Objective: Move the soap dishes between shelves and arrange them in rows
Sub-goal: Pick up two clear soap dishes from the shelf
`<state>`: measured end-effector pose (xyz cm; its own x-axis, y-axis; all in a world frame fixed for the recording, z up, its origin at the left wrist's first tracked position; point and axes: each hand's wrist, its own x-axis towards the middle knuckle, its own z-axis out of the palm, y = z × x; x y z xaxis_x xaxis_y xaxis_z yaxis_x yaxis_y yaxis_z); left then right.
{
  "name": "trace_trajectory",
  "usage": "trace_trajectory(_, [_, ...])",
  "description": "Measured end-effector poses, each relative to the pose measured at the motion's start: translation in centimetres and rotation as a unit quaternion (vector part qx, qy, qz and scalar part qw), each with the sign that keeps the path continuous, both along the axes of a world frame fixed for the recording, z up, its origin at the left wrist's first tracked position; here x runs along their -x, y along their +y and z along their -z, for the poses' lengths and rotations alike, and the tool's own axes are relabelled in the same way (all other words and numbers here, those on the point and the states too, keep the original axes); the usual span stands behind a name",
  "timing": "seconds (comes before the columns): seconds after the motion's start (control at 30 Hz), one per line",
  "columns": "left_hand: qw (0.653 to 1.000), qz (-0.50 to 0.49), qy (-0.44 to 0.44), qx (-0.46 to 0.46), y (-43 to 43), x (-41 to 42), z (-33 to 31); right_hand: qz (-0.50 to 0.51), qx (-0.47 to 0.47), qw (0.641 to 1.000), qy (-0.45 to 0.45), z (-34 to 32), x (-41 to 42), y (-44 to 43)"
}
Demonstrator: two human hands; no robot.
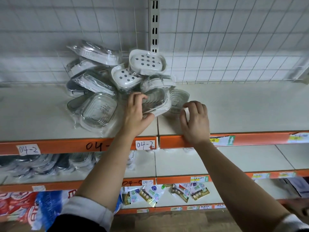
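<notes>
On the upper shelf (242,106), a heap of wrapped soap dishes (98,77) lies against the wire-grid back (234,39). The left hand (136,114) grips one dish (155,102) at the heap's front, while the right hand (195,121) — fingers loosely curled, holding nothing — rests on the shelf just beside it.

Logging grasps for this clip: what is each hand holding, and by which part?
Left hand grips a wrapped soap dish by its left end; right hand holds nothing.
</notes>
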<state>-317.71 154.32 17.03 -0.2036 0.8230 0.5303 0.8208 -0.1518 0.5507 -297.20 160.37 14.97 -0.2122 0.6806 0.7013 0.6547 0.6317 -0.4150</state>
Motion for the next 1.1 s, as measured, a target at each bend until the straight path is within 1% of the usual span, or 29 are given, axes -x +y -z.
trace_trajectory(0.07, [1.000, 0.000, -0.014, 0.001, -0.1, 0.1, -0.1, 0.001, 0.010, 1.000, 0.003, -0.1, 0.0, 0.1])
trace_trajectory(0.13, [1.000, -0.005, -0.006, -0.007, -0.2, 0.0, -0.1, -0.004, 0.015, 1.000, 0.001, -0.2, 0.0, 0.1])
trace_trajectory(0.37, [0.992, -0.034, 0.093, -0.083, -1.5, -0.6, -0.6, -0.004, 0.040, 0.999, -0.011, -0.5, 0.1, -0.2])
trace_trajectory(0.43, [0.989, -0.055, 0.100, -0.093, -2.1, -0.7, -0.4, -0.021, 0.044, 0.998, -0.038, -0.7, 0.0, -0.1])
trace_trajectory(0.53, [0.986, -0.085, 0.105, -0.101, -2.5, -0.8, 0.1, -0.051, 0.092, 0.990, -0.097, -0.7, -0.1, 0.2])
trace_trajectory(0.63, [0.982, -0.104, 0.117, -0.110, -2.6, -1.0, 0.5, -0.059, 0.115, 0.986, -0.106, -0.8, -0.2, 0.3])
trace_trajectory(0.73, [0.978, -0.116, 0.121, -0.127, -2.8, -1.1, 0.8, -0.030, 0.102, 0.990, -0.095, -1.1, -0.1, -0.2])
trace_trajectory(0.87, [0.971, -0.129, 0.144, -0.144, -2.9, -1.1, 1.2, 0.027, 0.123, 0.989, -0.072, -1.2, 0.1, -0.6])
trace_trajectory(1.0, [0.968, -0.129, 0.150, -0.155, -2.7, -1.1, 1.3, 0.069, 0.169, 0.980, -0.076, -1.5, 0.0, -0.5])
trace_trajectory(1.1, [0.969, -0.129, 0.146, -0.152, -2.6, -1.1, 1.1, 0.077, 0.205, 0.974, -0.059, -2.1, 0.2, -0.4])
